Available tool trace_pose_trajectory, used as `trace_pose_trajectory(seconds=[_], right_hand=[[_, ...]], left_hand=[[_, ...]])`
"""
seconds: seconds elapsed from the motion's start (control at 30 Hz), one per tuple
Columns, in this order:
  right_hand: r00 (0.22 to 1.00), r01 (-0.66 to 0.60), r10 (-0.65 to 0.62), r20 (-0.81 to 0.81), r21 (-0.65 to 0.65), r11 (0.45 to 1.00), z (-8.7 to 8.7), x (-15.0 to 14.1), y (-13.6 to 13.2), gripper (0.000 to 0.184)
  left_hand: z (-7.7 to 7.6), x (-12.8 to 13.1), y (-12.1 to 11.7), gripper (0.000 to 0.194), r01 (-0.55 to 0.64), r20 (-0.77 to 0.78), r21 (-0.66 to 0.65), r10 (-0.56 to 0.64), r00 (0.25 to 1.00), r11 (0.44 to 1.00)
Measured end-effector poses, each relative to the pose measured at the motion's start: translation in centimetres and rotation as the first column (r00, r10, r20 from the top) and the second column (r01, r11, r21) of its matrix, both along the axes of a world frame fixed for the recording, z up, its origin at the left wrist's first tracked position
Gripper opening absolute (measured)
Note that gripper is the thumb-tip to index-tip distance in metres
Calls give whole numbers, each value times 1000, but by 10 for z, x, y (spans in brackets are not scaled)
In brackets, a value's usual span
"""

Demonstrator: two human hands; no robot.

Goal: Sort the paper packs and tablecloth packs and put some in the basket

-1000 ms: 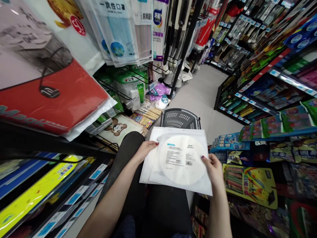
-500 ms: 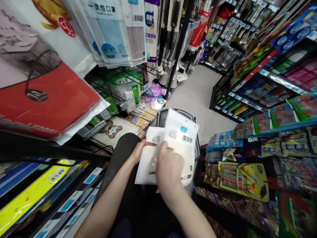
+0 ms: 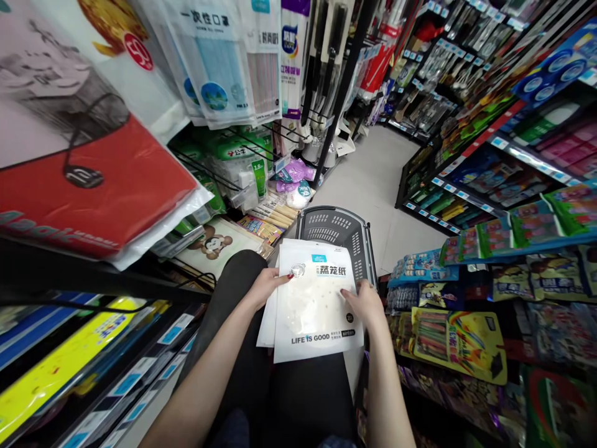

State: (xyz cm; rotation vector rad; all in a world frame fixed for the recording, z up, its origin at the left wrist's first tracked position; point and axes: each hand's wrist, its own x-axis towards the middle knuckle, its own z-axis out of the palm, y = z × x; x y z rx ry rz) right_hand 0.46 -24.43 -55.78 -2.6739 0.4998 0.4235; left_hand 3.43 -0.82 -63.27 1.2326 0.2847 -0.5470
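Observation:
A white flat packet of steamer paper point(image 3: 321, 311) lies over at least one similar packet point(image 3: 267, 326), whose left edge shows beneath it. My left hand point(image 3: 267, 287) grips the stack at its left edge, thumb on the top packet's front and the other fingers mostly hidden. My right hand point(image 3: 366, 303) holds the top packet by its right edge, a fingertip resting on the front. The packets are above my dark-trousered knees point(image 3: 310, 392). Just beyond them stands a grey shopping basket point(image 3: 361, 246), partly covered by the packets.
Face mask packs point(image 3: 209, 68) hang on the left rack, near a large red bag point(image 3: 93, 199). Chopstick packs point(image 3: 275, 211) lie on the low shelf. On the right, snack bags point(image 3: 459, 339) hang close to my right arm. Grey aisle floor point(image 3: 373, 162) runs ahead.
My right hand has moved from over the stack to its right side. The packet it held tilted now lies squarely on the other one, and more of the basket shows.

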Motion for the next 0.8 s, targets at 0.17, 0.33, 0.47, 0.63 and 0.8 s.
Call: trace_pose_trajectory(seconds=[0.17, 0.33, 0.47, 0.63, 0.8], right_hand=[[996, 86, -80, -33, 441, 894, -44, -16, -55, 36], [981, 186, -169, -92, 677, 712, -61, -32, -46, 36], [984, 115, -176, 17, 695, 709, -67, -36, -44, 34], [960, 111, -225, 169, 506, 855, -63, -42, -49, 32], [941, 111, -171, 294, 211, 971, -42, -48, -51, 28]], left_hand=[[0, 1, -1, 40, -6, 13, 42, 5, 1000, 999], [-1, 0, -2, 39, -8, 14, 68, 7, 1000, 998], [-1, 0, -1, 37, -3, 21, 73, 1, 1000, 997], [-1, 1, -2, 37, -19, 41, 88, 15, 999, 996], [-1, 1, -2, 43, -10, 31, 113, 7, 1000, 994]])
